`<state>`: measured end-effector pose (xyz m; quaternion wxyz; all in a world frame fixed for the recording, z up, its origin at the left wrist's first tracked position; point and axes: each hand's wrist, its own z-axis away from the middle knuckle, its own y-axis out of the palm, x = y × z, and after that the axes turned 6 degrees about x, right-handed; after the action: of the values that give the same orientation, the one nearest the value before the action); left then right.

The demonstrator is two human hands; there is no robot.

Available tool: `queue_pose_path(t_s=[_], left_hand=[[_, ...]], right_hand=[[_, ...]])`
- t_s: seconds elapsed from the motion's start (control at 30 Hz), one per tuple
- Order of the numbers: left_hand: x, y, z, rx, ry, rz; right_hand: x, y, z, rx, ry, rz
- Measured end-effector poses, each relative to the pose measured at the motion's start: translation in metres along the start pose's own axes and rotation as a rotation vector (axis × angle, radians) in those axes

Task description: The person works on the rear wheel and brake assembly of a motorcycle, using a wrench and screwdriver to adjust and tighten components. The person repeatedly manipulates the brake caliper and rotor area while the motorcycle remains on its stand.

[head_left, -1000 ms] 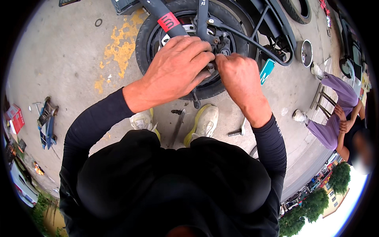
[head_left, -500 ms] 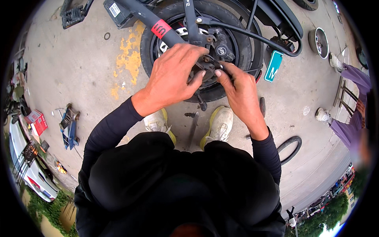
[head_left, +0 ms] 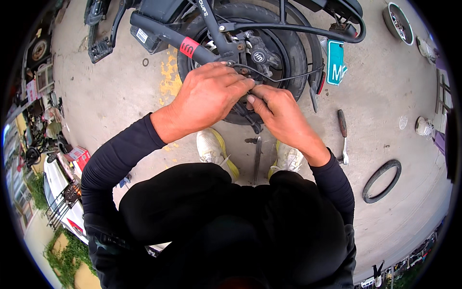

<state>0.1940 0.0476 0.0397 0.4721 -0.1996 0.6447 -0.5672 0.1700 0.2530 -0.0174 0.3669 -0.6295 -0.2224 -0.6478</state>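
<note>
At wheel (head_left: 296,54): left hand (head_left: 208,96), right hand (head_left: 284,115) curled narrow, hold unclear; metal bowl (head_left: 388,23), contents (head_left: 398,24) indistinct.

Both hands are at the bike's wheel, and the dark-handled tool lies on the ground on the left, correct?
Not quite: the head view shows the dark-handled tool lying on the right. The left hand and right hand are indeed at the wheel.

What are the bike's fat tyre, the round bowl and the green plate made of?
Tyre: most likely rubber; it's black, dull and scuffed.
Bowl: probably bare metal, because it's silvery grey with a pale, shiny rim.
Green plate: thin and smooth, perhaps painted metal, but plastic could look the same.
</note>
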Motion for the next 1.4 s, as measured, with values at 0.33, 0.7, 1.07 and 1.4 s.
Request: queue_pose_path(t_s=[0.33, 0.7, 1.07, 1.4], left_hand=[[-0.002, -0.002, -0.003, -0.046, -0.014, -0.05], [0.001, 0.002, -0.005, -0.046, 0.053, -0.19], [-0.002, 0.0, -0.005, -0.048, -0.022, -0.12], [-0.001, 0.005, -0.006, -0.068, -0.042, -0.08]], right_hand=[[-0.007, -0.002, 0.048, -0.074, 0.226, -0.15], [-0.022, 0.027, 0.04, -0.171, 0.206, -0.256], [-0.022, 0.03, 0.034, -0.112, 0.3, -0.363], [-0.007, -0.02, 0.025, -0.111, 0.285, -0.166]])
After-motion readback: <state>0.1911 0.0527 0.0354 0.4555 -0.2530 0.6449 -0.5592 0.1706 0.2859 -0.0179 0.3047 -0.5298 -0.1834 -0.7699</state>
